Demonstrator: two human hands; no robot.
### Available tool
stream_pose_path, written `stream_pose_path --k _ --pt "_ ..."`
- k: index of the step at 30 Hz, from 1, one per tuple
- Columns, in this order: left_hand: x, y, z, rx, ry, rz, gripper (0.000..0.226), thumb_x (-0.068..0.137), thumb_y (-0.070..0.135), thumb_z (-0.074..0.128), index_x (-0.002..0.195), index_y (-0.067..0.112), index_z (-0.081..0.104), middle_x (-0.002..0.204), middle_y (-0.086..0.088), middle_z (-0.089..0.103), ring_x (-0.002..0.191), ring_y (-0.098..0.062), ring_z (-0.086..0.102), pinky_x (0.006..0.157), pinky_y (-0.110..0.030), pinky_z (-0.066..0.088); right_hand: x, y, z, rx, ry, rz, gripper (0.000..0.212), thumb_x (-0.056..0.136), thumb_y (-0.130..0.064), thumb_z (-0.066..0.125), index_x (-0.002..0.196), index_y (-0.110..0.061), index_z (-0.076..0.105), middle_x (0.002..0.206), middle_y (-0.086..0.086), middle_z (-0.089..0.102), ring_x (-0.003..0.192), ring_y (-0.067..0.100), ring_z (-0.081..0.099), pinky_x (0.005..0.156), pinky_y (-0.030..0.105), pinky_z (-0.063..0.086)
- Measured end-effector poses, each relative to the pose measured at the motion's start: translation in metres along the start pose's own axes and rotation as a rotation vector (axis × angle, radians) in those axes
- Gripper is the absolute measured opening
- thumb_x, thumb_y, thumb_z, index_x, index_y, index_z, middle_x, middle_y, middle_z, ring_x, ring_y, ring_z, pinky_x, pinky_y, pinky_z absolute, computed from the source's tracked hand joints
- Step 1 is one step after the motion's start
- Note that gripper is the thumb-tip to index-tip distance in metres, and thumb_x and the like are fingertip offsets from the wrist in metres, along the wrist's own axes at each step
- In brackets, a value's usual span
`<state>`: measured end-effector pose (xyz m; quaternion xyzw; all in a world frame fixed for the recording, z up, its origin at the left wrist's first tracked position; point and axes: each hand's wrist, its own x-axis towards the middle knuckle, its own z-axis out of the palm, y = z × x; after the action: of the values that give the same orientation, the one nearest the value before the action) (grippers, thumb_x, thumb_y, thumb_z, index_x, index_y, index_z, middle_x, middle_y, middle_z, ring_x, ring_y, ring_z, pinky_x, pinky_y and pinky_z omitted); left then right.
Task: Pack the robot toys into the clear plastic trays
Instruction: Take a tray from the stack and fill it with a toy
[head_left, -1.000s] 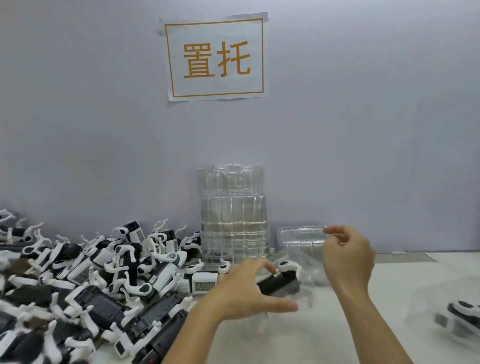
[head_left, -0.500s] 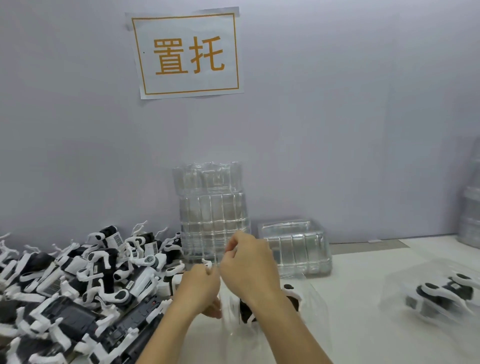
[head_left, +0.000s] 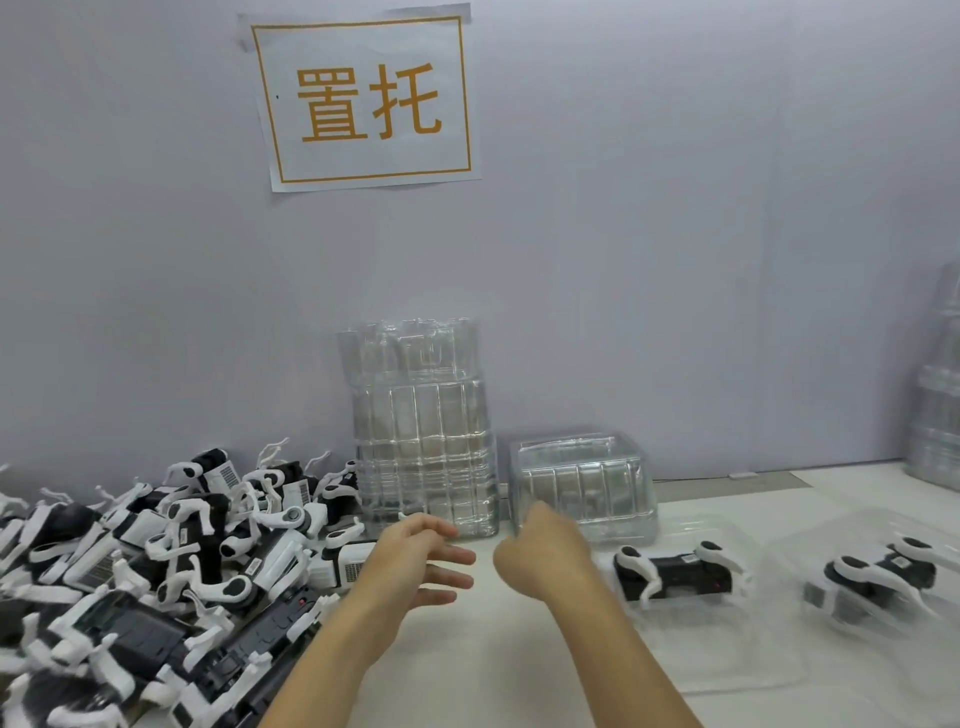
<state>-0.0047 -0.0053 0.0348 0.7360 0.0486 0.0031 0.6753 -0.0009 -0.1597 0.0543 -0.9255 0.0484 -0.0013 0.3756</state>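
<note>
Head view: two packed trays (head_left: 727, 649), two bare hands (head_left: 415, 561), three tray stacks (head_left: 423, 441).

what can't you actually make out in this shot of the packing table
- Head view, right hand: seen from the back, so its fingers are hidden.
- Stack at the right edge: cut off by the frame.
- Toy pile: runs off the left edge; count unknowable.
- Rightmost packed toy: motion-blurred.

We're at a factory packing station: bulk heap of robot toys (head_left: 156, 561) lower left, stacked clear trays (head_left: 423, 431) centre, printed station sign (head_left: 366, 98) taped on the wall, upper centre.
</note>
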Motion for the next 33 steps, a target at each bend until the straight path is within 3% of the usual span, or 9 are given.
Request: stream_pose_path --k 6,10,13,16,18,20,22,27,33 --pt "-0.001 0.005 -0.004 -0.019 0.05 0.034 0.018 0.096 0.0 0.046 0.1 0.005 0.062 0.085 -0.015 0.076 0.071 -0.028 0.073 0.062 -0.033 0.057 0.018 0.035 -0.023 -0.006 0.219 0.166 0.03 0.087 -0.018 0.053 0.116 -0.011 0.052 0.125 0.012 0.058 0.115 0.03 0.054 0.082 0.032 0.039" --pt "0.0 0.016 -0.019 -0.088 0.156 0.116 0.021 0.096 -0.006 0.043 0.095 0.002 0.062 0.08 -0.017 0.075 0.065 -0.024 0.072 0.058 -0.029 0.058 0.026 0.061 -0.031 -0.046 0.297 0.334 0.049 0.083 -0.023 0.052 0.132 -0.025 0.048 0.131 0.013 0.052 0.131 0.037 0.038 0.109 0.043 0.029" --pt "0.003 0.02 -0.036 -0.073 0.252 0.182 0.025 0.097 -0.006 0.041 0.093 0.002 0.064 0.083 -0.018 0.075 0.072 -0.025 0.072 0.063 -0.031 0.057 0.031 0.072 -0.028 -0.074 0.27 0.353 0.042 0.086 -0.025 0.051 0.128 -0.019 0.052 0.134 0.011 0.049 0.137 0.039 0.026 0.112 0.043 0.028" --pt "0.007 0.013 -0.05 0.119 0.365 0.213 0.027 0.095 -0.003 0.044 0.089 0.009 0.067 0.082 -0.009 0.075 0.084 -0.022 0.071 0.069 -0.029 0.053 0.031 0.066 -0.02 -0.044 0.262 0.258 0.047 0.087 -0.016 0.052 0.134 -0.017 0.05 0.134 0.01 0.052 0.129 0.033 0.041 0.106 0.041 0.032" --pt "0.01 0.006 -0.057 0.413 0.4 0.232 0.025 0.093 0.003 0.049 0.087 0.019 0.068 0.088 -0.001 0.071 0.086 -0.015 0.066 0.062 -0.02 0.046 0.03 0.059 -0.012 0.002 0.258 0.171 0.047 0.087 -0.013 0.053 0.134 -0.014 0.049 0.133 0.011 0.053 0.125 0.033 0.048 0.103 0.04 0.037" --pt "0.012 -0.003 -0.06 0.656 0.367 0.21 0.022 0.092 0.01 0.051 0.09 0.025 0.066 0.092 0.003 0.066 0.078 -0.009 0.06 0.053 -0.017 0.04 0.029 0.053 -0.005 0.044 0.268 0.069 0.046 0.089 -0.01 0.051 0.134 -0.011 0.05 0.134 0.012 0.052 0.122 0.033 0.05 0.1 0.039 0.043" --pt "0.013 -0.012 -0.056 0.778 0.283 0.17 0.021 0.092 0.012 0.05 0.099 0.026 0.065 0.099 0.003 0.063 0.079 -0.009 0.059 0.057 -0.02 0.043 0.028 0.047 -0.001 0.064 0.297 -0.034 0.045 0.09 -0.008 0.049 0.135 -0.012 0.05 0.134 0.012 0.048 0.12 0.033 0.049 0.097 0.039 0.045" --pt "0.014 -0.024 -0.04 0.939 0.225 0.176 0.02 0.092 0.018 0.051 0.107 0.024 0.064 0.11 0.003 0.045 0.09 -0.016 0.056 0.084 -0.033 0.051 0.032 0.001 -0.002 0.056 0.423 -0.364 0.042 0.094 -0.013 0.052 0.135 -0.016 0.052 0.132 0.006 0.053 0.123 0.026 0.047 0.104 0.038 0.041" --pt "0.008 -0.022 -0.036 0.914 0.207 0.166 0.019 0.092 0.018 0.048 0.104 0.02 0.063 0.117 0.0 0.043 0.09 -0.019 0.06 0.084 -0.036 0.054 0.07 -0.115 -0.029 -0.239 0.51 -0.756 0.057 0.096 -0.023 0.05 0.149 -0.019 0.031 0.153 -0.001 0.033 0.139 0.027 0.031 0.103 0.045 0.034"
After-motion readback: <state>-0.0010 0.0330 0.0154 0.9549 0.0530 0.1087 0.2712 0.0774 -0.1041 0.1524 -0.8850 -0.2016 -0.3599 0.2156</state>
